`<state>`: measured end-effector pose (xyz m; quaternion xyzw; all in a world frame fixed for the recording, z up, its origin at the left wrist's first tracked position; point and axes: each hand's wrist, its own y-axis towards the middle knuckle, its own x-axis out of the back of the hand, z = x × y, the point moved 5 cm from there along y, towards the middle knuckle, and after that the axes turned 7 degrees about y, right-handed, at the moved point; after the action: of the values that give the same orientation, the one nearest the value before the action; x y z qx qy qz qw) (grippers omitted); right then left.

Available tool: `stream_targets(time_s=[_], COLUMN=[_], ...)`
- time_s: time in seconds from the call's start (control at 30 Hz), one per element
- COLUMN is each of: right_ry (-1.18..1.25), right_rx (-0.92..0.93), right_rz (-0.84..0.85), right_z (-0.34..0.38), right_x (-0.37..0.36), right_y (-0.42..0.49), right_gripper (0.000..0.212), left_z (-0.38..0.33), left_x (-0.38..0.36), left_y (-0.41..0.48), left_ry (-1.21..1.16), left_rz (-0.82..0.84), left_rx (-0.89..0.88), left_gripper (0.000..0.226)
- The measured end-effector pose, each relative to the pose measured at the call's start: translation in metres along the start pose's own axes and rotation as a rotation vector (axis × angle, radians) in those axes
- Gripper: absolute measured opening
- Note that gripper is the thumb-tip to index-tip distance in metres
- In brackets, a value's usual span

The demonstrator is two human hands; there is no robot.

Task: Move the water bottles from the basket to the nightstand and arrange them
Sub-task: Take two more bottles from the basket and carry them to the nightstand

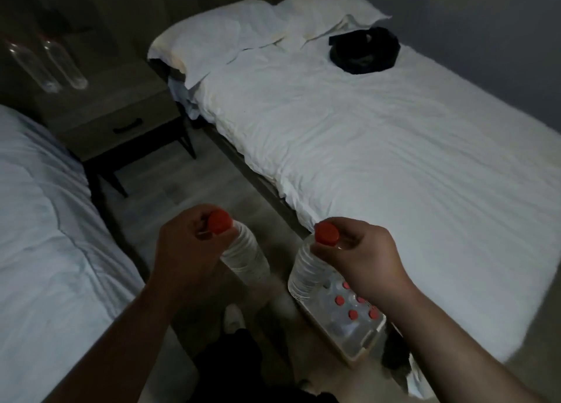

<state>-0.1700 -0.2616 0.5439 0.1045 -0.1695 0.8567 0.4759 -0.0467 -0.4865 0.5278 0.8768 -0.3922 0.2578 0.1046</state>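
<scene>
My left hand (182,244) grips a clear water bottle (246,254) by its neck, just under the red cap. My right hand (361,250) holds a second clear bottle (306,269) the same way. Both bottles hang above the floor between the two beds. Below my right hand a pale basket (361,342) sits on the floor with several red-capped bottles inside. The dark wooden nightstand (121,111) stands at the upper left, and two clear bottles (60,62) stand on its top near the back.
A bed with a white duvet (379,147) fills the right side, with a black bundle (364,52) near its pillows. Another bed (39,220) lies along the left edge. A narrow strip of floor (170,190) runs between them to the nightstand. My foot (233,317) shows below.
</scene>
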Motion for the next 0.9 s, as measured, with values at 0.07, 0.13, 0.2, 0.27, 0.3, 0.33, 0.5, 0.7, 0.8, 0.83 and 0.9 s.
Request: stream_targets(time_s=[0.07, 0.13, 0.2, 0.27, 0.3, 0.33, 0.5, 0.7, 0.8, 0.83, 0.9], right_ry=[0.018, 0.015, 0.029, 0.041, 0.036, 0.032, 0.084, 0.093, 0.072, 0.063, 0.043], right_rx=[0.003, 0.012, 0.012, 0.036, 0.051, 0.062, 0.091, 0.121, 0.138, 0.146, 0.165], right_rz=[0.018, 0.037, 0.061, 0.085, 0.098, 0.106, 0.132, 0.201, 0.239, 0.249, 0.27], right_z=[0.016, 0.031, 0.044, 0.059, 0.067, 0.074, 0.103, 0.129, 0.14, 0.143, 0.151], right_x=[-0.023, -0.047, -0.069, -0.092, -0.103, -0.113, -0.156, -0.203, -0.223, -0.229, -0.24], right_y=[0.024, 0.049, 0.071, 0.092, 0.102, 0.111, 0.151, 0.196, 0.224, 0.234, 0.258], right_gripper=[0.019, 0.02, 0.02, 0.019, 0.019, 0.019, 0.018, 0.015, 0.017, 0.017, 0.018], left_z=[0.015, 0.031, 0.046, 0.057, 0.06, 0.064, 0.074, 0.086, 0.093, 0.095, 0.1], left_x=[0.027, 0.053, 0.074, 0.094, 0.103, 0.112, 0.148, 0.18, 0.192, 0.195, 0.202], left_y=[0.02, 0.042, 0.063, 0.084, 0.093, 0.102, 0.135, 0.164, 0.183, 0.19, 0.207], left_ry=[0.018, 0.054, 0.057, 0.06, 0.068, 0.076, 0.061, 0.036, 0.053, 0.058, 0.089], left_rz=[-0.039, -0.069, -0.079, -0.079, -0.08, -0.084, -0.141, -0.238, -0.283, -0.297, -0.321], left_rx=[0.039, 0.066, 0.104, 0.115, 0.103, 0.09, 0.093, 0.133, 0.168, 0.178, 0.202], left_gripper=[0.034, 0.03, 0.031, 0.034, 0.035, 0.035, 0.038, 0.041, 0.044, 0.045, 0.043])
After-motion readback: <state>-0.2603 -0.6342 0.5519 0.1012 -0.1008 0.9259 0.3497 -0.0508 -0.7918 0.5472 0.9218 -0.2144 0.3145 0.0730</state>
